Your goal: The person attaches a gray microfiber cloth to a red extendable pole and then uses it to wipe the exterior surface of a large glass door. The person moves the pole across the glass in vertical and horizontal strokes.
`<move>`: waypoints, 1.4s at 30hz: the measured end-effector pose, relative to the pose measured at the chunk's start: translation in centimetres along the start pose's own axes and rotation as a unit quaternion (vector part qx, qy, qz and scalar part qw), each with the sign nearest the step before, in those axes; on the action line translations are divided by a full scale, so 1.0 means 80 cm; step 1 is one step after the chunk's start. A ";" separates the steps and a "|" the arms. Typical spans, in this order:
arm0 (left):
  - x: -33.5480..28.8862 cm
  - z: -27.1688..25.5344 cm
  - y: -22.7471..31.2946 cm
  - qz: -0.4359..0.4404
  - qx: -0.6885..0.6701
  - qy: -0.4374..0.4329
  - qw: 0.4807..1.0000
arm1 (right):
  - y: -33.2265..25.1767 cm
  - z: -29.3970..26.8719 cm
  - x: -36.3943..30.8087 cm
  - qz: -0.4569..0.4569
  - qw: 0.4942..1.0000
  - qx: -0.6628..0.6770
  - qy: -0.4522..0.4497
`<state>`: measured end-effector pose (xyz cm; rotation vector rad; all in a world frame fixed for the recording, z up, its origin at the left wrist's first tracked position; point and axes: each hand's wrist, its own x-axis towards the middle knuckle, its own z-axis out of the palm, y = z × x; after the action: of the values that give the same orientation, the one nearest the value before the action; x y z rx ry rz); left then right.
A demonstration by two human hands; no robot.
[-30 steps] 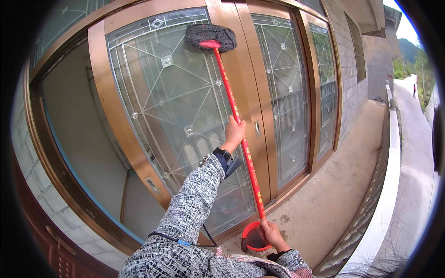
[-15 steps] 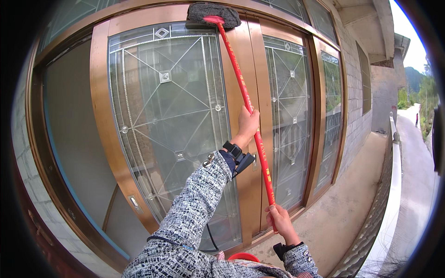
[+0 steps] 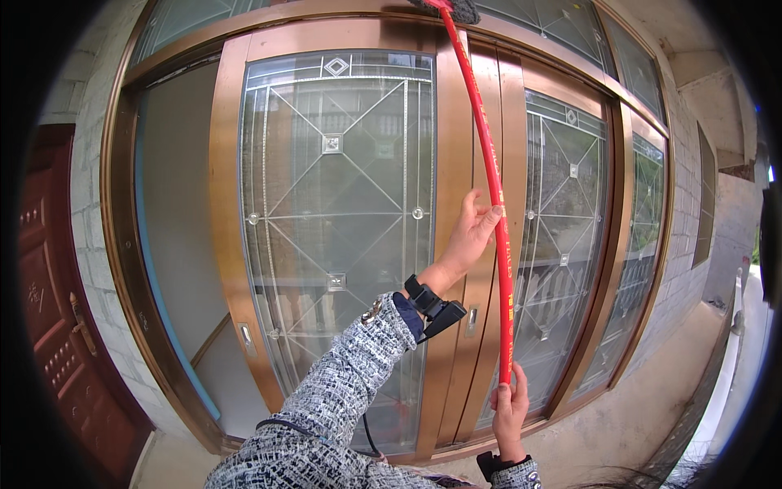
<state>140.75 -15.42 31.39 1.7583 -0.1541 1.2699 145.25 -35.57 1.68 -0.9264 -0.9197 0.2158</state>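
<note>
A long-handled mop with a red pole (image 3: 492, 163) leans upward in front of the door. Its grey fuzzy head (image 3: 464, 10) is partly cut off by the top edge of the view, by the upper frame. My right hand (image 3: 509, 411) closes round the pole's lower end. Higher up, my left hand (image 3: 466, 240) is at the pole's left side, fingers stretched apart and the thumb against or very near the pole. Behind both hands stands a copper-coloured sliding door with patterned glass (image 3: 334, 179).
An open doorway (image 3: 175, 220) lies left of the glass panel, and a dark red door (image 3: 61, 318) stands farther left. To the right are a second glass panel (image 3: 562, 196), a grey block wall (image 3: 688, 187) and a white railing (image 3: 725, 367) beside the concrete walkway (image 3: 627, 424).
The mop's head has gone up and right, partly out of view. My left hand has loosened from round the pole. The view has turned left, bringing in the red door.
</note>
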 end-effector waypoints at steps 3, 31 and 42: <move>-0.031 -0.009 -0.005 -0.041 0.002 0.018 0.999 | -0.064 -0.020 0.086 -0.094 0.993 -0.072 -0.024; -0.850 -0.531 -0.075 -0.595 0.096 0.398 0.692 | -0.354 0.564 0.460 -0.416 0.821 -0.385 0.070; -0.893 -0.527 -0.138 -0.633 0.099 0.268 0.719 | -0.345 0.589 0.446 -0.431 0.796 -0.423 0.034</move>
<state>85.65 -6.39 -30.90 1.0679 1.3488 0.6360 125.61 -5.66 56.25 -1.1976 -1.3060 -1.1000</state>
